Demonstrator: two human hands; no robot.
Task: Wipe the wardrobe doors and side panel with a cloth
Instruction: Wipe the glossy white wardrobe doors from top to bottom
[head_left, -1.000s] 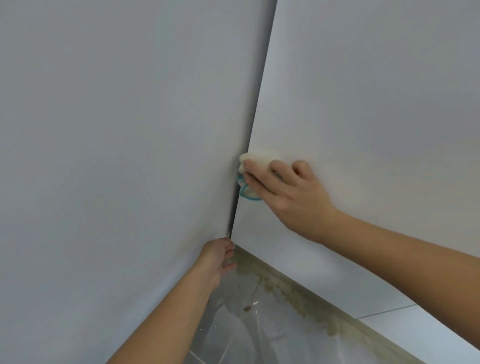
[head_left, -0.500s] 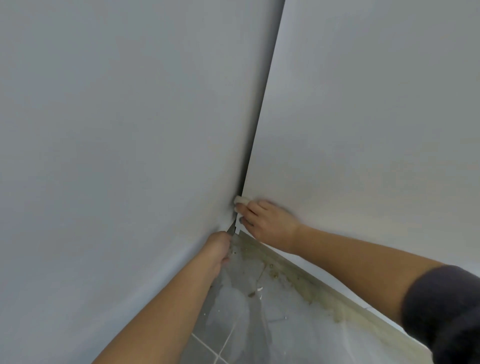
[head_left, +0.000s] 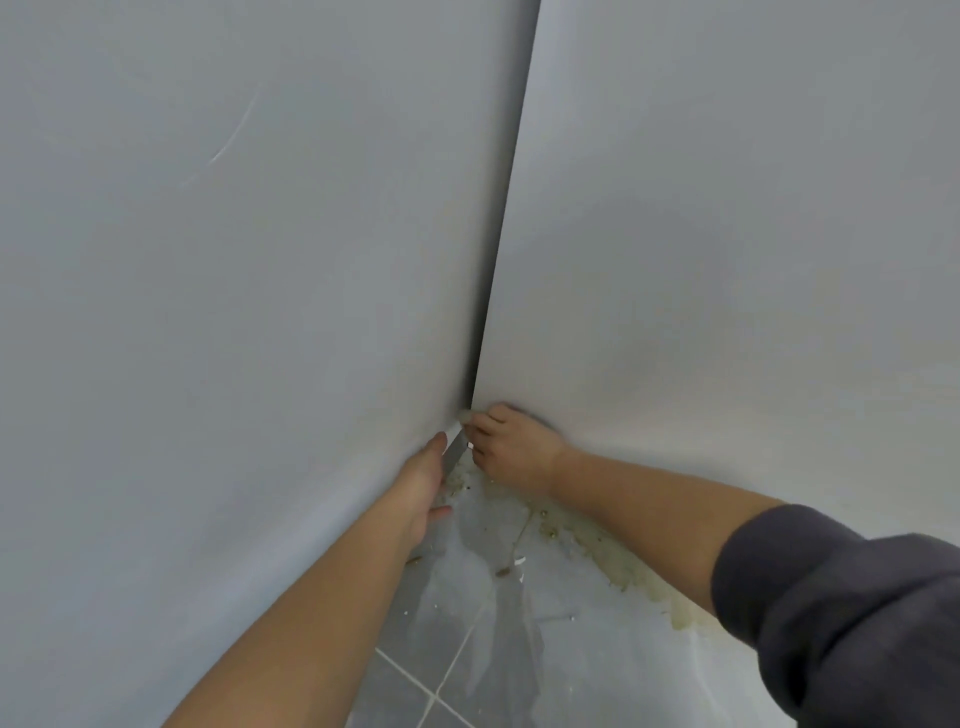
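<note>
Two pale grey wardrobe surfaces meet at a dark vertical gap: the left door (head_left: 234, 322) and the right panel (head_left: 727, 260). My right hand (head_left: 517, 449) is low on the right panel, at its bottom corner beside the gap, fingers curled over the cloth. Only a small cream bit of the cloth (head_left: 464, 415) shows past my fingertips. My left hand (head_left: 423, 488) holds the lower edge of the left door near its bottom corner, just left of the right hand. A faint curved scratch (head_left: 234, 135) marks the left door higher up.
Grey floor tiles (head_left: 415, 691) lie below, partly covered by clear plastic sheeting (head_left: 498, 561). A yellowish dirty strip (head_left: 623, 571) runs along the foot of the right panel, with small bits of debris nearby. My dark right sleeve (head_left: 841, 613) fills the lower right.
My right hand slid the cloth down the right panel along the gap, from mid-height to the bottom corner. My view dropped and came closer. The left hand stayed at the door's lower edge.
</note>
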